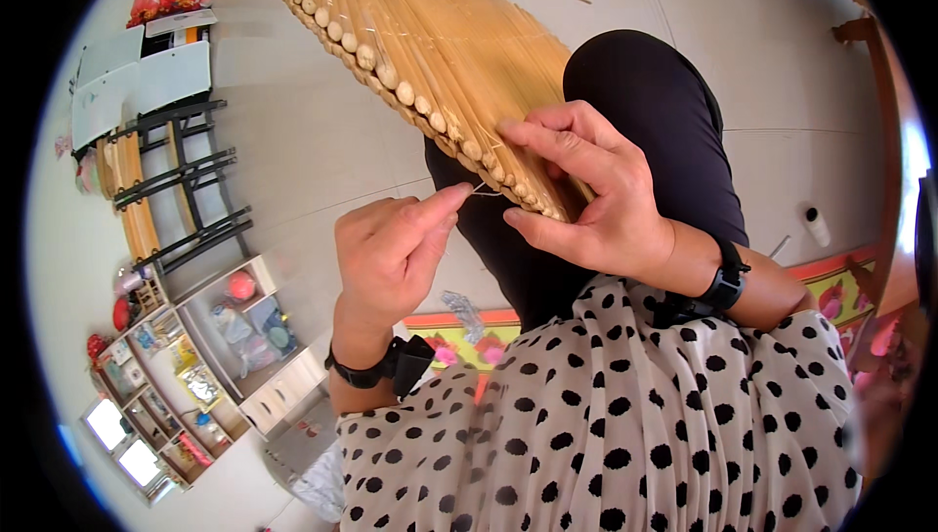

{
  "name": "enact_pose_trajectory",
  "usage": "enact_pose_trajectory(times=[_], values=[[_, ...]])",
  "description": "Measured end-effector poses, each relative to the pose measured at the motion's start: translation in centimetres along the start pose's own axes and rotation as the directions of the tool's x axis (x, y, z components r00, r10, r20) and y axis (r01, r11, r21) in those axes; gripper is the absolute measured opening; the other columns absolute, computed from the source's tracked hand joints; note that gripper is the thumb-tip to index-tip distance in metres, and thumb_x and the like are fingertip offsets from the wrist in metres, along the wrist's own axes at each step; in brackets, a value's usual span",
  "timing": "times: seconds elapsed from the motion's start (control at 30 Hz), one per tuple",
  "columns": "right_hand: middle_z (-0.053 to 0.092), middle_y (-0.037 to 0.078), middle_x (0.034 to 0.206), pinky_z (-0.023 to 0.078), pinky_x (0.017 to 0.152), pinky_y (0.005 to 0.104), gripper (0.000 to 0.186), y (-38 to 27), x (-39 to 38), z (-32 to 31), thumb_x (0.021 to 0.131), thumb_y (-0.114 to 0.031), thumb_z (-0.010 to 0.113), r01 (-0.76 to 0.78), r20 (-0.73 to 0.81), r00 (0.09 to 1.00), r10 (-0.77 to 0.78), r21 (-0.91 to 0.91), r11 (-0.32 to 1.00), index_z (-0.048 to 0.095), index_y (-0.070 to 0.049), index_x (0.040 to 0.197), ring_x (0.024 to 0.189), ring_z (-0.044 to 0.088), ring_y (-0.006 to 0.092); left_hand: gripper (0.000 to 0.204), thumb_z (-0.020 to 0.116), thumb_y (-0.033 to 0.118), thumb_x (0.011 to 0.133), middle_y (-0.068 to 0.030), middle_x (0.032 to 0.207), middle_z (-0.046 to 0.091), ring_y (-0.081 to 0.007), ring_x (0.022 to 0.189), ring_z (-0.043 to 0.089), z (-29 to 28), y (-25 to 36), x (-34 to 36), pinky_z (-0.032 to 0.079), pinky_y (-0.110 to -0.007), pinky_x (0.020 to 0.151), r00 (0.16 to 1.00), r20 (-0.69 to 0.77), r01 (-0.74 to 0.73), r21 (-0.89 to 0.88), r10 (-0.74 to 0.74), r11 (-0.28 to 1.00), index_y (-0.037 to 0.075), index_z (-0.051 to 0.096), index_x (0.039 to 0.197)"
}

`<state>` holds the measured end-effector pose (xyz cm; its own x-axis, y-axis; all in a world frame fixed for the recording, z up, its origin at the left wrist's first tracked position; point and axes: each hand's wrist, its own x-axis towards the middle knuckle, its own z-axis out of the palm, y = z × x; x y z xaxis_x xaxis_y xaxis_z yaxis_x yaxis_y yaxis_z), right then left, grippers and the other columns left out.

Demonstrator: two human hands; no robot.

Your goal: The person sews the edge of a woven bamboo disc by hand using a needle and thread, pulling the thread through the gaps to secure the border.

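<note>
One thin strand (488, 193) — hard tugging could snap it
Left hand (399, 247) pinches it; right hand (606, 190) grips the stalk mat (430, 53).

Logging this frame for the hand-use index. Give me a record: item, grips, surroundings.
item: tan stalk piece, rounded ends along one edge
left grip: pinching a thin pale strand beside that edge
right grip: holding the piece's near end
behind item: dark-trousered legs
floor, right: white cylinder
</note>
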<state>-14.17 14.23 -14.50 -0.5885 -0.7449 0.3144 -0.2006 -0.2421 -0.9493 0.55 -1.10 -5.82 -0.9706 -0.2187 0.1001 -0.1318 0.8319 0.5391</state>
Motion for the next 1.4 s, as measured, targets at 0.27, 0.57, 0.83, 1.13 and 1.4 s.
enact_pose_trajectory(times=[0.27, 0.57, 0.83, 1.13, 1.4], values=[[0.057, 0.011, 0.102, 0.053, 0.068, 0.0277, 0.052, 0.7, -0.3, 0.0, 0.066, -0.003, 0.079, 0.043, -0.025, 0.999, -0.041, 0.098, 0.994, 0.067, -0.002, 0.116, 0.080, 0.061, 0.0194, 0.030, 0.068, -0.008, 0.074, -0.0048, 0.058, 0.054, -0.0178, 0.046, 0.049, -0.4, 0.8, 0.7, 0.037, -0.028, 0.045, 0.999, 0.033, -0.006, 0.050, 0.005, 0.999, 0.003, 0.072, 0.101], [0.055, 0.008, 0.102, 0.050, 0.064, 0.0247, 0.052, 0.6, -0.5, 0.4, 0.065, 0.003, 0.079, 0.036, -0.050, 0.998, -0.026, 0.206, 0.978, 0.069, -0.003, 0.116, 0.076, 0.057, 0.0152, 0.026, 0.070, -0.009, 0.073, -0.0044, 0.054, 0.046, -0.0168, 0.044, 0.043, -0.7, 0.8, 0.6, 0.032, -0.029, 0.043, 0.999, -0.001, 0.036, 0.062, -0.036, 0.997, 0.003, 0.072, 0.097], [0.054, 0.008, 0.104, 0.050, 0.068, 0.0252, 0.053, 1.1, -0.5, 0.6, 0.067, 0.004, 0.078, 0.029, -0.047, 0.999, -0.017, 0.267, 0.963, 0.068, -0.002, 0.118, 0.081, 0.057, 0.0154, 0.023, 0.070, -0.007, 0.075, -0.0053, 0.054, 0.048, -0.0173, 0.044, 0.046, -0.2, 0.3, 1.6, 0.033, -0.029, 0.043, 1.000, -0.005, -0.026, 0.073, 0.026, 0.997, 0.003, 0.071, 0.096], [0.053, 0.008, 0.106, 0.049, 0.072, 0.0253, 0.054, 1.3, -0.7, 0.6, 0.068, 0.004, 0.077, 0.006, -0.017, 1.000, -0.001, 0.326, 0.945, 0.067, -0.001, 0.120, 0.084, 0.056, 0.0158, 0.022, 0.068, -0.006, 0.078, -0.0061, 0.057, 0.052, -0.0172, 0.046, 0.049, 0.7, -0.2, 1.6, 0.035, -0.028, 0.044, 0.998, -0.054, -0.038, -0.032, 0.037, 0.999, 0.003, 0.071, 0.098], [0.054, 0.009, 0.106, 0.050, 0.074, 0.0255, 0.054, 1.5, -0.8, 0.4, 0.068, 0.004, 0.077, 0.003, -0.007, 1.000, -0.001, 0.337, 0.941, 0.066, -0.002, 0.121, 0.087, 0.057, 0.0169, 0.021, 0.068, -0.005, 0.078, -0.0064, 0.057, 0.052, -0.0179, 0.046, 0.050, 0.9, -0.3, 1.7, 0.035, -0.028, 0.044, 0.999, -0.044, -0.033, -0.048, 0.031, 0.998, 0.002, 0.070, 0.098]])
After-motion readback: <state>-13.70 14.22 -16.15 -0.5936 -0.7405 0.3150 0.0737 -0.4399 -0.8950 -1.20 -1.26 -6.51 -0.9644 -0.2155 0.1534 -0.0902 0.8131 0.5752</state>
